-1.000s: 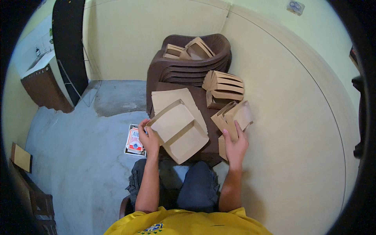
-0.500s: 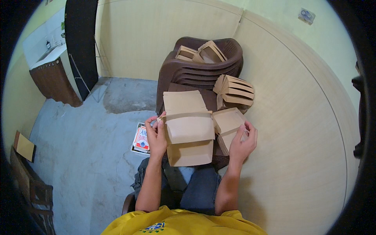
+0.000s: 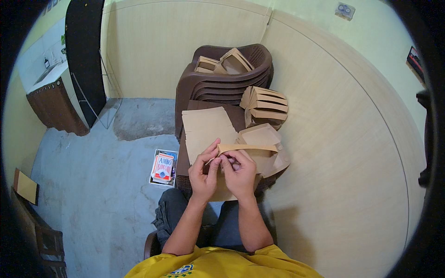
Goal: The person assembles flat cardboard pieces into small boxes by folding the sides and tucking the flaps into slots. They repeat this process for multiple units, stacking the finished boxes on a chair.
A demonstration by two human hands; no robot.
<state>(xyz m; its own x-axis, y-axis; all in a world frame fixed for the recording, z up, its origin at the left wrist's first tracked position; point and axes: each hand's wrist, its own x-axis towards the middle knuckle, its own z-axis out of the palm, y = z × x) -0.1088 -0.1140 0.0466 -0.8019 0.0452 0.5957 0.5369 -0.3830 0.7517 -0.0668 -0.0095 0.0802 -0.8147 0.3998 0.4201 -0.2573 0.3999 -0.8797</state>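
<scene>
Close together in front of me, my left hand (image 3: 203, 175) and my right hand (image 3: 239, 174) are both closed on a brown cardboard box (image 3: 250, 147). Thumbs and fingertips pinch the left corner of its folded wall, which runs off to the right as a narrow upright strip. The fingers cover most of that corner. Beneath and beyond my hands lies a flat cardboard sheet (image 3: 208, 125) with slits along its edge. Another partly folded cardboard box (image 3: 262, 134) rests just right of it, partly behind the held one.
A stack of brown plastic chairs (image 3: 218, 83) stands ahead, with folded boxes (image 3: 235, 62) on top. A bundle of nested cardboard boxes (image 3: 266, 105) leans at its right, near the wall (image 3: 338, 139). On the floor at left sits a small bin (image 3: 162, 167) with printed packets.
My right hand has moved left, off the right side, to meet my left hand. The box has turned from facing me to edge-on, and both hands now pinch its corner.
</scene>
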